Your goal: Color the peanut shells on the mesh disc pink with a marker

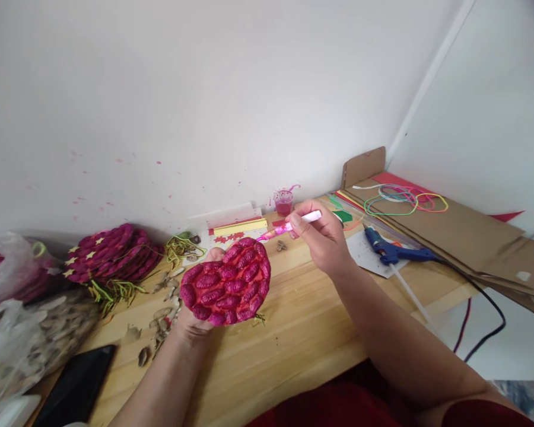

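Note:
A heart-shaped piece point(229, 283) covered with dark pink peanut shells is held up over the wooden table point(293, 323). My left hand point(196, 320) supports it from behind and below, with most of its fingers hidden. In my right hand point(318, 234) is a brush point(289, 226) with a white and pink handle, pinched between thumb and fingers. Its tip points left and lies at or just above the heart's upper right edge; whether it touches is unclear. Behind the brush, a clear cup of pink liquid point(283, 203) stands against the wall.
Stacked pink shell pieces point(115, 252), loose shells point(160, 320), a plastic bag of shells point(57, 326) and a black phone point(78, 385) lie left. At right are a blue glue gun point(389, 249) with its cable, cardboard point(467, 237) and coloured cords point(400, 200).

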The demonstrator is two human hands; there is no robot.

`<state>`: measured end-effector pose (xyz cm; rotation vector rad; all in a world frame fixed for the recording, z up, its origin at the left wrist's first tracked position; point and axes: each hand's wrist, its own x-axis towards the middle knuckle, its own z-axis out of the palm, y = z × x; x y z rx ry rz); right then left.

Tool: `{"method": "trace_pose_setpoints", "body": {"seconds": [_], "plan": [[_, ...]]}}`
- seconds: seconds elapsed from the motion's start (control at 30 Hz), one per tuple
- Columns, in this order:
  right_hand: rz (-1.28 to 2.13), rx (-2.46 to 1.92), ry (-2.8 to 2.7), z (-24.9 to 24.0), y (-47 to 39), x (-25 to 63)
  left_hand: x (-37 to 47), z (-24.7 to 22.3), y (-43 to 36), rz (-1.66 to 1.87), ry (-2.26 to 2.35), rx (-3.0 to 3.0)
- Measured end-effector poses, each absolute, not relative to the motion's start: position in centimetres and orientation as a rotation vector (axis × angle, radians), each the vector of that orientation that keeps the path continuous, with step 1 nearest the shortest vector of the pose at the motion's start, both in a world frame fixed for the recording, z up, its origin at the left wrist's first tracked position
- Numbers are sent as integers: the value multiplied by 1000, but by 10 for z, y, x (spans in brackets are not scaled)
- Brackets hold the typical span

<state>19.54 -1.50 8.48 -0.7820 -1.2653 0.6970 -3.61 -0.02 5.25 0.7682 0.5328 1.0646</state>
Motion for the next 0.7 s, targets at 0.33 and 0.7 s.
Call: {"method": "trace_pose_setpoints", "body": {"seconds": [0.33, 0.7], "plan": [[621, -835, -1139, 83, -7, 196, -26, 29, 10, 1279, 812, 1064], [713, -846, -1158, 77, -4, 196, -21, 29, 1, 1249, 881, 1280]]}}
